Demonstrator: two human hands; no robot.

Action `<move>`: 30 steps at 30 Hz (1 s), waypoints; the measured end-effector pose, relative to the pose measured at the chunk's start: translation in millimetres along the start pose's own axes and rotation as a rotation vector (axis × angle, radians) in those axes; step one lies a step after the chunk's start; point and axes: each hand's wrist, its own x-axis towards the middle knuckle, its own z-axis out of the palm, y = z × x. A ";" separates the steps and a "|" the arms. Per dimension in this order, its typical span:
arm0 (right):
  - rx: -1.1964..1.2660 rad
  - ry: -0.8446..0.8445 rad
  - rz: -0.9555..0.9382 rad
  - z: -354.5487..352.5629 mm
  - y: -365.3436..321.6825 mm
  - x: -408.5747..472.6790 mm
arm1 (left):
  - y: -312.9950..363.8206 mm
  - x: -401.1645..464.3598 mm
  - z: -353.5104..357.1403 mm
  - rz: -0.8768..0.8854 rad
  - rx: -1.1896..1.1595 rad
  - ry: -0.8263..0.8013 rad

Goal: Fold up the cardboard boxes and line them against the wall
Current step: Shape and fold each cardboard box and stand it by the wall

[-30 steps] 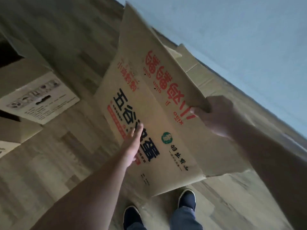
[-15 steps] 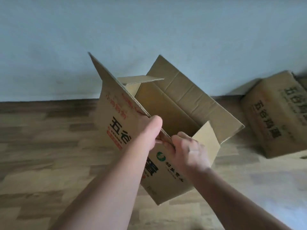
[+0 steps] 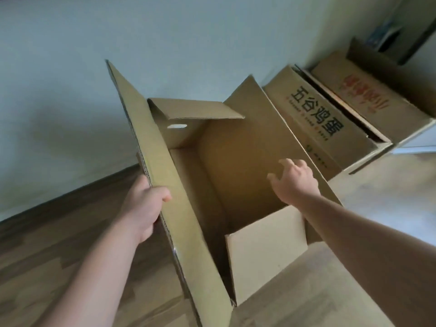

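Against the wall point(image 3: 70, 67), two boxes point(image 3: 330, 128), left hand point(image 3: 144, 206) gripping open box point(image 3: 247, 161), right fingers point(image 3: 286, 165) spread

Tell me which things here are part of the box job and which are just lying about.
Job: open box, left hand gripping its long flap, right hand reaching inside, two boxes by the wall.
Lying about: dark object in the corner, too blurred to name.

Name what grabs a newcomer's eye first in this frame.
The big open cardboard box fills the centre, its flaps up and its inside bare. The left hand grips its tall left flap, while the right hand reaches over the right side with fingers spread. Behind, to the right, two printed boxes stand along the wall.
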 end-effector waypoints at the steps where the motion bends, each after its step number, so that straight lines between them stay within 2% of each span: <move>1: -0.039 0.040 0.070 -8.8 17.1 22.2 | 10.5 6.3 12.0 0.026 -0.001 -0.023; 5: -0.093 0.036 0.296 -39.0 72.1 99.1 | 41.7 44.1 56.6 0.119 -0.015 -0.155; 8: 0.033 -0.007 0.392 -55.3 95.2 154.3 | 51.9 88.3 89.9 0.131 0.007 -0.200; 14: 0.181 0.141 0.409 -56.4 94.3 241.6 | 59.2 165.8 162.5 0.101 0.070 -0.268; 19: 0.193 0.089 0.403 -54.9 105.7 283.0 | 39.9 196.2 205.8 0.013 0.032 -0.267; 22: 0.215 0.128 0.419 -52.4 118.4 302.5 | 23.3 207.0 231.9 -0.034 0.007 -0.254; 30: 0.138 0.231 0.204 -44.8 116.0 378.3 | 14.8 240.0 318.9 -0.144 -0.074 -0.182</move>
